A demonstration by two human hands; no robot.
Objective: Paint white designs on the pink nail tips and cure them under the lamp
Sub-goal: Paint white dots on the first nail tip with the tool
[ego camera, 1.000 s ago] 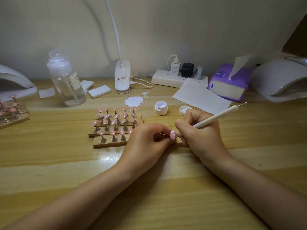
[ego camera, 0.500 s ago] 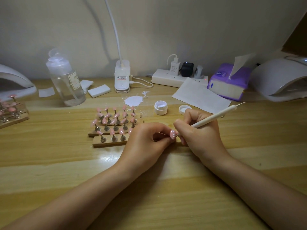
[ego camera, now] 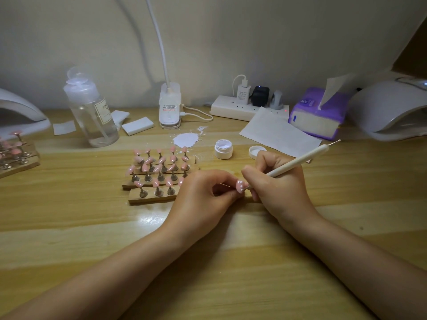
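- My left hand [ego camera: 203, 195] pinches one pink nail tip [ego camera: 240, 185] on its stick, white dots on it.
- My right hand [ego camera: 277, 181] grips the dotting pen [ego camera: 300, 161], point at that tip.
- Holder rows [ego camera: 159, 172] just left; paint jar [ego camera: 223, 148] behind, uncapped.

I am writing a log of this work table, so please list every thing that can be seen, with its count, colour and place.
nail tip in hand: one, pink with white dots, between both hands
dotting pen: one, white, in right hand
nail tips on wooden stands: many, pink, table centre
second stand set: pink tips, far left
gel pot: one, white, open; lid beside it
white paint blot: one, behind stands
bottle: one, clear, back left
curing lamps: two, white, far right and far left
desk lamp base: white, back centre
power strip: white, back
tissue pack: purple, back right
paper sheet: white
left hand: pinches the tip's stand
right hand: grips pen
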